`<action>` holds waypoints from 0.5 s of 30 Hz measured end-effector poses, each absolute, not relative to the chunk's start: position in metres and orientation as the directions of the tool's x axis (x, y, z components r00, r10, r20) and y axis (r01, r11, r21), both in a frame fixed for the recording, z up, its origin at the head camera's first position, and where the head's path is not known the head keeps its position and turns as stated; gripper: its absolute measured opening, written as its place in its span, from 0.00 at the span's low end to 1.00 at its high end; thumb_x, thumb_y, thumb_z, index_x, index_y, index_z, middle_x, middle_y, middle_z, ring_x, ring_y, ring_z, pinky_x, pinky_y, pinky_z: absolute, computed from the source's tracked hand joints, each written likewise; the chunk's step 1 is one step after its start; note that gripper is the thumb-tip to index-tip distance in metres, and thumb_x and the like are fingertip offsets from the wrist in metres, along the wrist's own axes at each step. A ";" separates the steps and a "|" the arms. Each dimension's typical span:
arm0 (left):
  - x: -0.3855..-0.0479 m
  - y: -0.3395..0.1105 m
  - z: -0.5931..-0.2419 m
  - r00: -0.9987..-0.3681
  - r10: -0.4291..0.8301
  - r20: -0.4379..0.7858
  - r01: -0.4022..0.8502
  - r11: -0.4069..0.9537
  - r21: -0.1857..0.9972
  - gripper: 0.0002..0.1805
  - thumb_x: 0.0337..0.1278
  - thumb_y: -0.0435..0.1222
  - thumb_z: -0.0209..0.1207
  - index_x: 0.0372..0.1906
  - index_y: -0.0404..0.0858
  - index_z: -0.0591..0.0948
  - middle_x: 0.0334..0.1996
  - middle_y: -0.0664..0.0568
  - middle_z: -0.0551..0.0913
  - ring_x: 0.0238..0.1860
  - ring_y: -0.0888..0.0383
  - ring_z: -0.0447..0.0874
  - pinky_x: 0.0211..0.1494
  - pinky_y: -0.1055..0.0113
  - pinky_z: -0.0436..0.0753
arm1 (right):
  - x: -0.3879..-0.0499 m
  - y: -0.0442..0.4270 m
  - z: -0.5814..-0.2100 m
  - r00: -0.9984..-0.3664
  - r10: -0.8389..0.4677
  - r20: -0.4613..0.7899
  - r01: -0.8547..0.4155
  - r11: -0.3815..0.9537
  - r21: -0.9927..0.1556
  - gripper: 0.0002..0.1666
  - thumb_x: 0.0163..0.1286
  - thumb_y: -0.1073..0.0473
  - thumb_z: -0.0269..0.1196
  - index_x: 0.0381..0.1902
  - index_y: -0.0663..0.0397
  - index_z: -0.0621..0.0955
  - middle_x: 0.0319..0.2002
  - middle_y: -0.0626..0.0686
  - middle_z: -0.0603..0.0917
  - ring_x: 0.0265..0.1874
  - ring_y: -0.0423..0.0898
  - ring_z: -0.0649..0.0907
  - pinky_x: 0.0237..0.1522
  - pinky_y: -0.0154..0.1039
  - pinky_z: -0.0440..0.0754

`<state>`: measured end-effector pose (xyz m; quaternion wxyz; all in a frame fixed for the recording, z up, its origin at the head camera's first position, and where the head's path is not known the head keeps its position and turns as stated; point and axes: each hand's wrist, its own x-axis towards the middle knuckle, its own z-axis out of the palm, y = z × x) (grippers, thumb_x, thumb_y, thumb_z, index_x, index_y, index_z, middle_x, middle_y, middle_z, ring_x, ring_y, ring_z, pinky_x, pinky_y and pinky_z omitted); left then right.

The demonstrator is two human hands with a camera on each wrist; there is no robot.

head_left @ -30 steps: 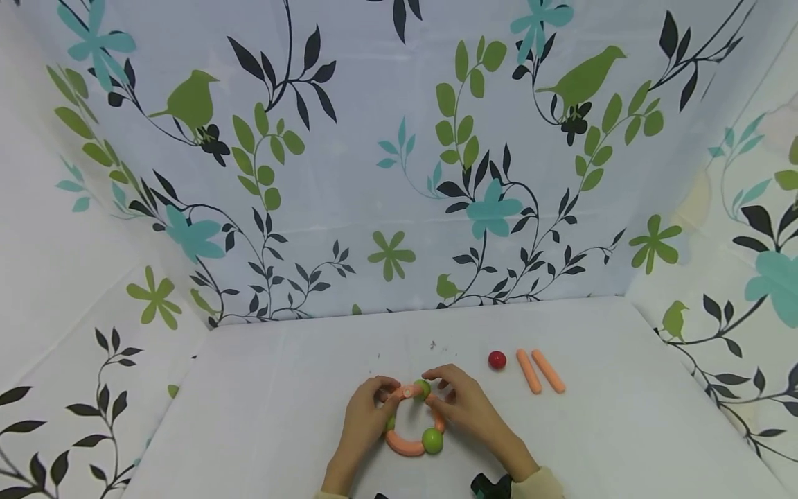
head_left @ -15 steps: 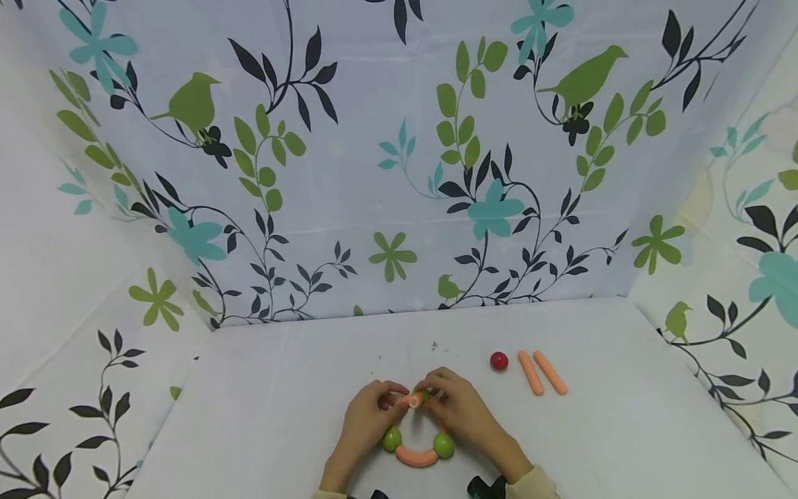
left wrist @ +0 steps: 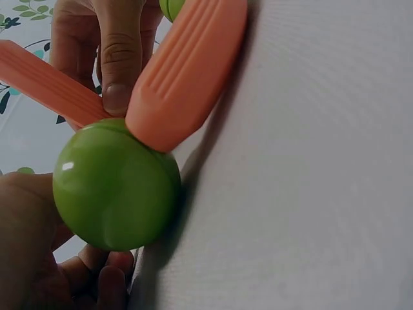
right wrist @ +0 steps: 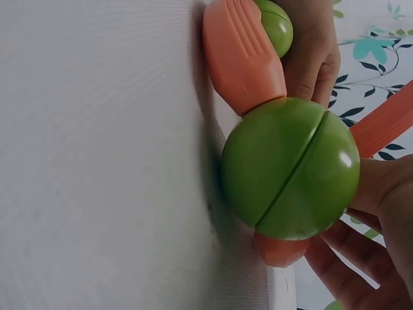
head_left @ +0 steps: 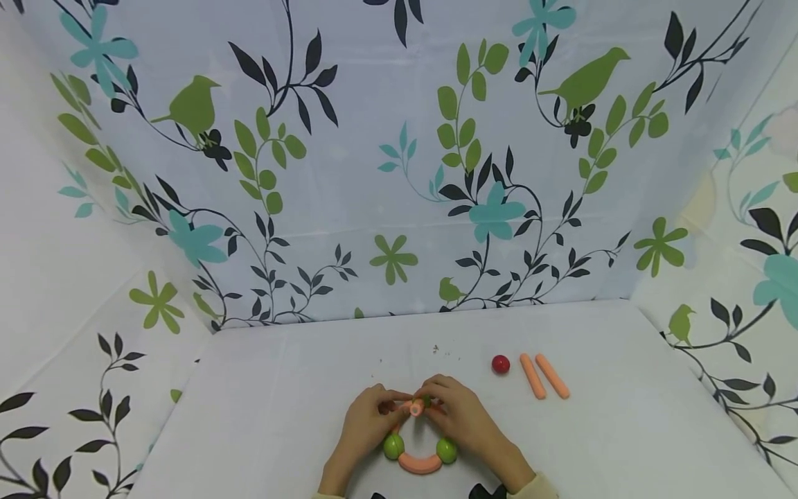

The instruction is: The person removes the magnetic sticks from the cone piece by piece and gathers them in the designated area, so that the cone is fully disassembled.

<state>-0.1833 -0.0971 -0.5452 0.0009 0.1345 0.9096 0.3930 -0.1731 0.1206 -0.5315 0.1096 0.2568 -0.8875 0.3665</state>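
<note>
Orange curved pieces and green balls form a ring on the white table. At the ring's near side, an orange curved piece (head_left: 420, 464) joins a green ball (head_left: 393, 446) on the left and another green ball (head_left: 446, 450) on the right. At the far side, my left hand (head_left: 368, 421) pinches an orange piece whose round end (head_left: 415, 409) faces up towards the head view. My right hand (head_left: 464, 416) pinches the parts beside it, a green ball mostly hidden by its fingers. Close in the left wrist view is a green ball (left wrist: 116, 185); another (right wrist: 290, 169) fills the right wrist view.
A red ball (head_left: 501, 364) lies on the white table (head_left: 280, 416) beyond my right hand. Beside it are two straight orange sticks (head_left: 533, 376). A patterned cloth (head_left: 337, 173) hangs behind the table.
Both hands have closed in on each other at the ring's far side, and the orange piece there has tilted up. The near ring parts have shifted slightly towards me, the green balls showing wider apart.
</note>
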 end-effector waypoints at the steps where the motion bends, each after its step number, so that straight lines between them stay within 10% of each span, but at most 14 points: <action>1: -0.183 -0.097 -0.546 -0.964 0.244 0.103 0.242 0.655 0.716 0.13 0.59 0.49 0.72 0.46 0.52 0.92 0.26 0.61 0.76 0.31 0.68 0.70 0.34 0.73 0.70 | -0.173 0.120 -0.531 -0.846 -0.374 0.381 -0.534 0.607 -0.589 0.16 0.62 0.62 0.76 0.45 0.40 0.88 0.46 0.37 0.86 0.45 0.36 0.82 0.48 0.34 0.85; 15: -0.183 -0.095 -0.546 -0.967 0.230 0.106 0.235 0.659 0.715 0.15 0.61 0.55 0.70 0.45 0.53 0.92 0.25 0.61 0.74 0.29 0.67 0.68 0.32 0.72 0.68 | -0.167 0.121 -0.524 -0.839 -0.388 0.382 -0.541 0.668 -0.511 0.14 0.65 0.61 0.75 0.47 0.42 0.89 0.41 0.37 0.88 0.42 0.37 0.85 0.46 0.34 0.86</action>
